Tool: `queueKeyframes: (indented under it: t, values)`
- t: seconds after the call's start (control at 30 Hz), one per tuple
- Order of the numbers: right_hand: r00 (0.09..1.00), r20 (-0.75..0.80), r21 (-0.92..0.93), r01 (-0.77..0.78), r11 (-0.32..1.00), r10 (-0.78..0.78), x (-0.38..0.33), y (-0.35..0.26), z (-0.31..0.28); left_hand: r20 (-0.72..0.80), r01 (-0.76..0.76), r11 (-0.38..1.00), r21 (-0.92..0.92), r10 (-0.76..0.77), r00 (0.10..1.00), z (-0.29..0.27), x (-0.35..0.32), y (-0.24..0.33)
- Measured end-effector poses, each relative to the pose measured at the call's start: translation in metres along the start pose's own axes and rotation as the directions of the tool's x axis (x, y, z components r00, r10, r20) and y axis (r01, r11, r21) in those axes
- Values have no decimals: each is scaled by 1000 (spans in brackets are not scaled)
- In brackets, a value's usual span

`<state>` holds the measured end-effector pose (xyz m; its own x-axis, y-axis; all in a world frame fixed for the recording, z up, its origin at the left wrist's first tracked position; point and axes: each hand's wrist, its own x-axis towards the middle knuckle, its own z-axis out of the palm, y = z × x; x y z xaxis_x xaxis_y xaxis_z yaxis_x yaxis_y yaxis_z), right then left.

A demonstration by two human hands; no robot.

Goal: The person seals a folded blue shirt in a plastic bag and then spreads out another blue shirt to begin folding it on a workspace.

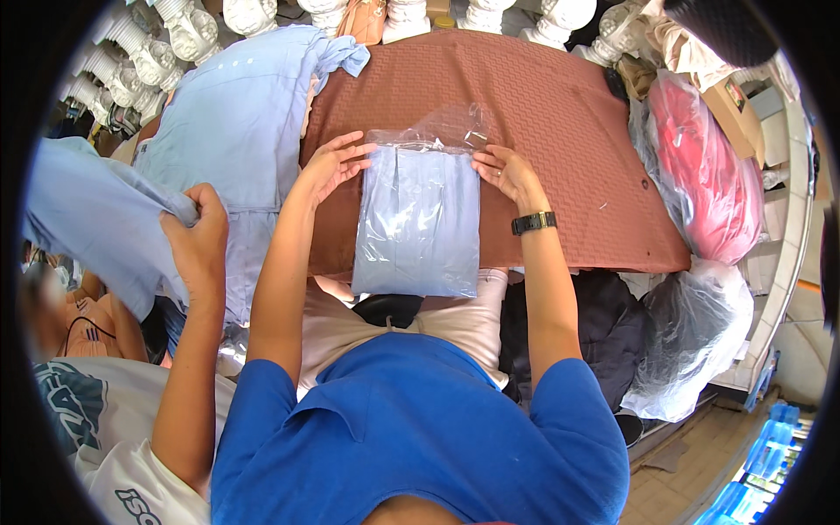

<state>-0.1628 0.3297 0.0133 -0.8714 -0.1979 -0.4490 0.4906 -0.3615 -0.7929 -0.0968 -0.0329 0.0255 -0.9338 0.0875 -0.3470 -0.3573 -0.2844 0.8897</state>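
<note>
A folded light blue garment in a clear plastic bag (418, 227) lies at the near edge of the brown-covered table, its lower end jutting over the edge. The bag's loose, see-through mouth points away from me. My left hand (332, 168) is at the bag's upper left corner, fingers stretched and apart, the tips at the plastic. At the opposite corner is my right hand (509, 175), a dark watch on its wrist; its fingers are extended against the bag's edge. Neither hand is wrapped round anything.
On my left, a co-worker's hand (199, 232) grips a light blue garment (105, 210). Beside it lies a pile of light blue garments (232, 114). A plastic-wrapped red bundle (704, 166) sits at the right. White balusters (481, 19) line the far side.
</note>
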Motion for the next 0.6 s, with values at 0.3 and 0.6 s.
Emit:
queueKeyframes:
  t: [0.3,0.6]
  values:
    - [917,90,-722,328,609,-388,8,7,7,-209,-109,898,427,215,954,23,26,-20]
    - [932,59,-819,251,516,-359,21,-7,18,-115,-103,843,528,191,975,-11,82,-20]
